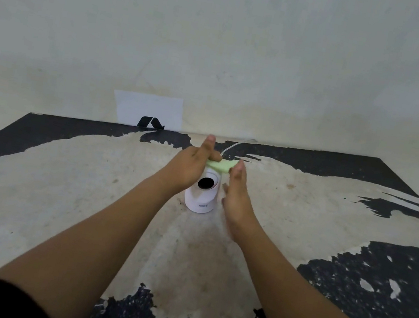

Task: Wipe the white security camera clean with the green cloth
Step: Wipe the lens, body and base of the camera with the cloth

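One worn, paint-peeled table point(59, 189) meets a stained wall point(223, 36).

left hand point(187, 166) + right hand point(236, 191) — green cloth point(219, 165) held atop white security camera point(202, 193) | worn table point(59, 189)

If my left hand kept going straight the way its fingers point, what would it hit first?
Probably nothing on the table. The left hand points away, past the green cloth on the white security camera, toward the back edge. Next would be the wall, though depth is hard to judge.
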A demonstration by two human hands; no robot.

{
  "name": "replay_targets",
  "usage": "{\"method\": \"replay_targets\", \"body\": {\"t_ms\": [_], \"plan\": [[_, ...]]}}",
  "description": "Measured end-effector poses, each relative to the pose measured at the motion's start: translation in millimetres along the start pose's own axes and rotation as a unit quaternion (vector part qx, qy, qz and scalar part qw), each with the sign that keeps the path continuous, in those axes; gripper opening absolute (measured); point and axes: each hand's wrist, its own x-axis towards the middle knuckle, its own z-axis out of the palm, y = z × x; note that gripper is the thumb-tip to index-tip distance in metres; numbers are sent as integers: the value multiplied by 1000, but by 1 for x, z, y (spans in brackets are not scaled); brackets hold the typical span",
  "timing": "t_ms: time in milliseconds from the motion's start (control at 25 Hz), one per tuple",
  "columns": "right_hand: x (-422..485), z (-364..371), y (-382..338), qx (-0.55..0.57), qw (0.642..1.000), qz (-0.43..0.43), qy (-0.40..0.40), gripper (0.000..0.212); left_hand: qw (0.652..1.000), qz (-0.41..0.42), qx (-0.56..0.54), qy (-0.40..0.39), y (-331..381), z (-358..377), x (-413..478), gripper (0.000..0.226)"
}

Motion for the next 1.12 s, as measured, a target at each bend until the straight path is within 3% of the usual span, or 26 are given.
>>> {"method": "replay_targets", "body": {"t_ms": [80, 160, 280, 400, 600, 840, 960, 1120], "plan": [[4, -5, -17, -25, 995, -67, 68, 61, 1000, -7, -13, -12, -1, 0, 3, 71], [9, -6, -31, -66, 993, -96, 32, 58, 999, 5, -54, 2, -2, 0, 5, 68], [12, -3, -30, -136, 987, -61, -60, 54, 986, 6, -149, 79, -8, -3, 4, 50], [12, -3, -19, -148, 986, -44, -69, 51, 976, -45, -170, 125, -26, 2, -9, 42], [-2, -2, 4, -129, 990, 28, -49, 59, 966, -108, -217, 96, -53, 10, -16, 34], [-20, -3, 10, -231, 969, 54, -72, 63, 973, -79, -197, 87, -50, 12, -15, 28], [-35, 5, 9, -165, 982, 51, -75, 67, 975, -71, -194, 83, -48, 11, -16, 21], [-20, 14, 0, -119, 992, 12, -35, 92, 975, -79, -197, 64, -47, 6, -16, 24]]}}
